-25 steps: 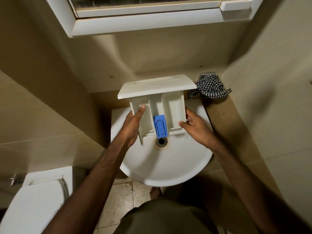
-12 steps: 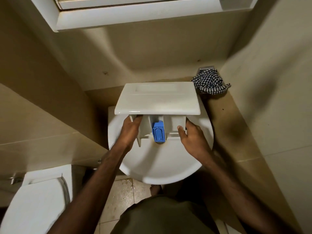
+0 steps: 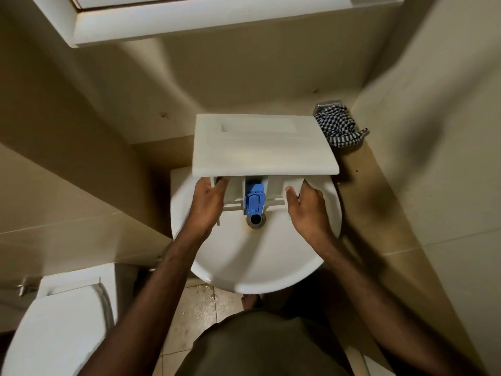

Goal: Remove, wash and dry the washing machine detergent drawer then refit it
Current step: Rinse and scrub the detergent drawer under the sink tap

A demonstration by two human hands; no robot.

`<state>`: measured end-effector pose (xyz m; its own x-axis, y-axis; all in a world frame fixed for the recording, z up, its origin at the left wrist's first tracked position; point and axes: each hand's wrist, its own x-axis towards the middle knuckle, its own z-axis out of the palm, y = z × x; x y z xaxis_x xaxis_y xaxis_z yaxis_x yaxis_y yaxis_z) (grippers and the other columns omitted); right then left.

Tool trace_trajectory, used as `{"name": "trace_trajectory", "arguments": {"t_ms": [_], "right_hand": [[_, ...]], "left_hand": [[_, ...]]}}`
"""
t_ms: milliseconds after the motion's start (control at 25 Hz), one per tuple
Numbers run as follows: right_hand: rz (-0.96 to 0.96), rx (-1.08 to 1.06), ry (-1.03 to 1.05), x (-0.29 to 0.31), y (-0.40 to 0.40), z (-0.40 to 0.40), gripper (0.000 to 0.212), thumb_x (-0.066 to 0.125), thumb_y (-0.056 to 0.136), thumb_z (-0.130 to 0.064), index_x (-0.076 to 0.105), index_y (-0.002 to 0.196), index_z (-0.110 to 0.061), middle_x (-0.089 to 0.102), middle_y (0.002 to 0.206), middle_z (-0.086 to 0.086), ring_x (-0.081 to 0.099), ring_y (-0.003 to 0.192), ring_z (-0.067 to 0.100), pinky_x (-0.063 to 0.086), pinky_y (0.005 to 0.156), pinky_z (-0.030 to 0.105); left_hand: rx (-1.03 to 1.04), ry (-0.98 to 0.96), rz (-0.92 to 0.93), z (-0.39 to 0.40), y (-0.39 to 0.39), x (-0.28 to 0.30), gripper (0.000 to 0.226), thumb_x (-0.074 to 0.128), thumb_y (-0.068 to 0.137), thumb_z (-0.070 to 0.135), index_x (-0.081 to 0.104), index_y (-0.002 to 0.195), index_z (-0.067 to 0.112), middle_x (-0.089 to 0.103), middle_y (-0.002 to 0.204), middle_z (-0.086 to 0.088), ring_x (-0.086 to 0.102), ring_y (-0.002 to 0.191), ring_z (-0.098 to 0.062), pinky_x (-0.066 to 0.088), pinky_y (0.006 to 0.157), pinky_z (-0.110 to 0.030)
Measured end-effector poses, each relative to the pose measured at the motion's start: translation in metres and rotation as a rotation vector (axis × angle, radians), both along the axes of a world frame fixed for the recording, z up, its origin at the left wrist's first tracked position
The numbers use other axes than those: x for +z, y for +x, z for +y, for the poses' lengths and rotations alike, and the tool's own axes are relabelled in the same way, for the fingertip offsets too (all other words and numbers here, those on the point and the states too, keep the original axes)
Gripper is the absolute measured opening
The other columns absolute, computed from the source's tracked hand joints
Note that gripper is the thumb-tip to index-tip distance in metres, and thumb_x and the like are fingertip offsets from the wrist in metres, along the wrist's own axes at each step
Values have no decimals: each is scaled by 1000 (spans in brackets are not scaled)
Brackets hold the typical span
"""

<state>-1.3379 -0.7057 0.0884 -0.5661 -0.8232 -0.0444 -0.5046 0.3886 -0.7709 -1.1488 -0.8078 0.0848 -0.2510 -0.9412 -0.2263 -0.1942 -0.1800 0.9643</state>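
Observation:
The white detergent drawer is held above the round white sink, its broad front panel facing up at me and hiding most of the compartments. A blue insert shows below the panel, just above the drain. My left hand grips the drawer's left side wall. My right hand grips the right side wall, thumb on the inside.
A black-and-white checked cloth lies on the brown ledge right of the sink, by a metal fitting. A white toilet stands at lower left. A white cabinet hangs overhead. Walls close in on both sides.
The drawer has tipped further toward me, so its front panel now covers most of the compartments. Both hands kept their hold on its sides.

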Motion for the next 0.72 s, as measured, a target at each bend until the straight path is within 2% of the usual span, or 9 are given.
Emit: {"name": "trace_trajectory", "arguments": {"t_ms": [120, 240, 320, 360, 400, 480, 560, 640, 720], "right_hand": [[310, 96, 5, 10, 13, -1, 32, 62, 98, -10, 63, 129, -1, 74, 97, 19, 68, 80, 42, 53, 67, 42], [154, 48, -21, -1, 6, -4, 14, 56, 103, -12, 63, 107, 0, 68, 82, 13, 61, 79, 38, 49, 72, 42], [-51, -14, 36, -5, -1, -5, 24, 55, 105, -16, 53, 86, -2, 50, 66, 2, 52, 72, 30, 40, 70, 38], [-39, -16, 29, -4, -2, -5, 24, 56, 104, -17, 53, 86, -1, 48, 64, 2, 51, 70, 29, 38, 68, 36], [45, -2, -1, -1, -2, -6, 20, 58, 103, -16, 59, 94, 2, 53, 66, 5, 54, 70, 32, 37, 66, 34], [281, 69, 20, 10, 6, -6, 27, 63, 98, -12, 65, 121, 1, 70, 81, 15, 64, 70, 39, 46, 61, 37], [355, 106, 17, 6, 9, -6, 34, 63, 97, -11, 63, 130, -1, 74, 90, 17, 67, 73, 39, 52, 62, 40], [151, 59, -1, -5, 2, -7, 18, 58, 103, -15, 65, 108, 0, 66, 78, 13, 61, 75, 36, 46, 68, 39], [-73, 0, 53, -9, -2, -5, 25, 57, 104, -20, 56, 86, -3, 55, 69, 9, 56, 73, 31, 40, 69, 37]], "left_hand": [[127, 156, 136, 1, 1, -7, 24, 59, 105, 27, 63, 128, 23, 70, 128, -7, 65, 123, -29, 53, 107, -46], [66, 75, 24, 4, 0, -3, 13, 59, 101, 44, 71, 105, 48, 74, 103, 11, 71, 97, -8, 59, 82, -27], [11, 20, -76, 4, -4, 5, 10, 55, 93, 64, 65, 90, 64, 67, 80, 27, 64, 74, 9, 50, 57, -11], [31, 20, -71, 2, -4, 4, 9, 55, 93, 65, 64, 92, 64, 68, 81, 32, 63, 76, 13, 50, 56, -8], [69, 36, -17, 0, -4, 0, 9, 56, 96, 59, 65, 98, 58, 70, 88, 31, 65, 87, 12, 53, 66, -10], [154, 164, 112, 1, -4, -9, 17, 59, 103, 44, 64, 117, 37, 73, 111, 13, 67, 114, -11, 57, 93, -31], [152, 224, 112, 5, -3, -14, 32, 57, 104, 43, 60, 131, 27, 71, 124, 0, 65, 121, -23, 55, 103, -43], [90, 99, -6, 8, -4, -9, 21, 56, 100, 55, 63, 119, 51, 73, 111, 23, 68, 104, 2, 60, 84, -23], [51, 48, -98, 7, -6, 2, 9, 53, 91, 65, 60, 95, 70, 67, 91, 41, 62, 84, 20, 49, 60, -5]]}}
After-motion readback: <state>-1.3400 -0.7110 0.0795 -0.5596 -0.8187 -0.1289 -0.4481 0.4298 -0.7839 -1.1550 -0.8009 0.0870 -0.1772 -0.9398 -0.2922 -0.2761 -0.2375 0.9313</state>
